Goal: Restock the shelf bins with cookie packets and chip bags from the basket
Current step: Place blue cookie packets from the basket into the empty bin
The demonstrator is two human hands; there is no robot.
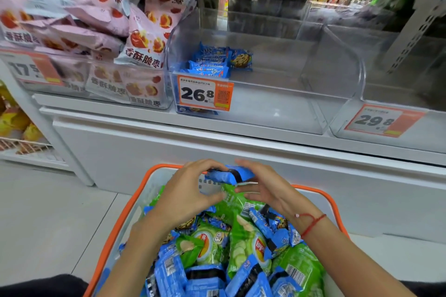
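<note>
An orange-rimmed white basket in front of me is heaped with blue cookie packets and green chip bags. Above its far end, my left hand and my right hand together hold a small bunch of blue cookie packets, fingers curled round it from both sides. On the shelf above, a clear bin with a 26.8 price tag holds several blue cookie packets at its back left. A second clear bin, tagged 29.8, stands to its right.
A bin full of pink snack bags fills the shelf's left part. Yellow packets lie on a lower wire shelf at far left. A white shelf base stands behind the basket, on pale floor tiles.
</note>
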